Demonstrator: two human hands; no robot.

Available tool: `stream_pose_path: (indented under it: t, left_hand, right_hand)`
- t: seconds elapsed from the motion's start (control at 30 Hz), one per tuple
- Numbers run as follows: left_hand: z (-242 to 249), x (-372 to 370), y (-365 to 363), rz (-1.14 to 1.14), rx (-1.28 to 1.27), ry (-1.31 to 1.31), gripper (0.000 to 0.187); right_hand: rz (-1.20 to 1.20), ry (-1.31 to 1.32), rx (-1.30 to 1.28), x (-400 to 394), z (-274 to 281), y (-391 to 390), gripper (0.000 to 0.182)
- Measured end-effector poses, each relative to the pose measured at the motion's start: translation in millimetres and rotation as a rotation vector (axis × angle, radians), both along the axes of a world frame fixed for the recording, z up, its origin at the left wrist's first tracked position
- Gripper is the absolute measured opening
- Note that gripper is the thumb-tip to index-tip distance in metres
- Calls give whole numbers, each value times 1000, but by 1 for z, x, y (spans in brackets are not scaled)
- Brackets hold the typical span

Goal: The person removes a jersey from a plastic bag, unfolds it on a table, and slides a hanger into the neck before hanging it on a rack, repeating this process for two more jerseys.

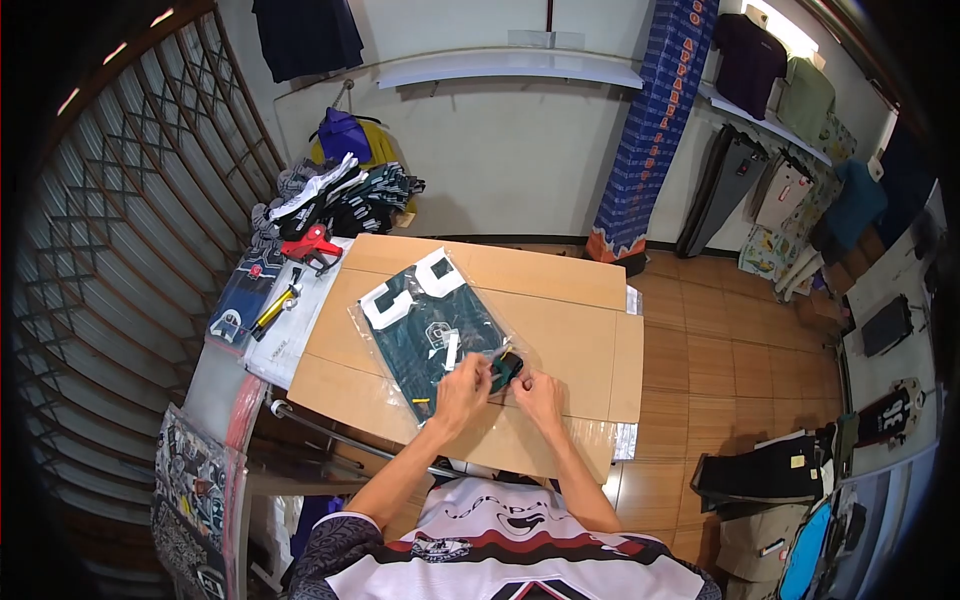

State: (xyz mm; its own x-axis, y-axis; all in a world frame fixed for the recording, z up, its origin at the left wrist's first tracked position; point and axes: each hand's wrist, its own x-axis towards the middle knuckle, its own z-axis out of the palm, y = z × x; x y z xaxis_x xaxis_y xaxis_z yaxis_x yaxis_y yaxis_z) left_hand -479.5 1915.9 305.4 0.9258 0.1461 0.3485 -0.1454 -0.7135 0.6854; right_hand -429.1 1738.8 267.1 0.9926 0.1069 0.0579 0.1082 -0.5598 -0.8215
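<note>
On the cardboard lies a folded dark green garment (405,345) with white panels, inside a clear plastic bag (485,312). A white paper tag (452,346) rests on its middle, and a small yellow piece (421,401) is near its lower edge. Over the bag's lower right corner is a small dark green and black item (507,368), whose exact kind I cannot make out. My left hand (463,397) has its fingers closed at the item's left side. From the right, my right hand (541,397) pinches at its lower edge.
Flat cardboard (560,320) covers the table. To the left are a red tag gun or tape dispenser (312,247), a yellow-handled cutter (277,312) and packed garments (237,300). A clothes pile (345,200) stands behind them. A blue printed pillar (652,130) rises at the back right.
</note>
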Motion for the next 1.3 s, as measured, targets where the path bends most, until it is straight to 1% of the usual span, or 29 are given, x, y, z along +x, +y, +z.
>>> stream_pose_path:
  t: [0.07,0.1,0.2,0.23,0.33,0.4,0.47,0.5,0.57,0.67,0.7,0.8,0.93,1.0,1.07,1.1,1.17,1.3]
  left_hand:
    - [19,6,7,91,-22,-98,21]
    - [24,8,10,123,-38,-87,21]
    - [22,1,13,72,-25,-39,27]
    - [18,-7,10,47,-4,4,31]
    - [4,-31,0,24,21,88,31]
    - [-5,-41,0,5,31,102,32]
    - [-8,-48,2,14,60,118,30]
    - [-9,-49,5,16,17,97,29]
    - [-7,-43,13,24,-72,51,27]
    - [17,-30,25,168,-85,-122,24]
    - [29,-30,27,203,-115,-93,25]
    - [40,-33,25,185,-159,-46,27]
    - [10,-53,13,63,-113,73,32]
    - [0,-64,5,66,-69,115,34]
    - [-12,-72,3,63,-65,157,34]
    - [-15,-74,4,52,-85,136,32]
    - [-19,-74,8,47,-124,126,32]
    - [5,-66,18,89,-239,111,29]
  right_hand:
    - [-54,-19,44,4,-12,1,25]
    - [-79,-29,65,4,-13,2,24]
    - [-100,-102,77,3,-13,5,23]
    - [-86,-79,65,2,-10,5,23]
    - [-37,-39,30,-1,0,3,25]
    - [23,-39,7,-4,6,2,26]
    - [67,24,-38,-6,12,2,26]
    - [92,55,-61,-7,13,2,26]
    - [42,0,-31,-8,1,4,27]
    - [-64,-67,6,-4,-8,5,28]
    - [-102,-84,17,-4,-10,6,29]
    - [-110,-45,-29,-7,-3,7,32]
    - [8,30,-51,-15,8,10,33]
    - [79,112,-92,-20,17,10,32]
    - [110,108,-99,-25,19,10,30]
    - [128,106,-103,-27,19,10,30]
    - [117,108,-98,-28,14,11,29]
    - [86,108,-62,-30,17,10,28]
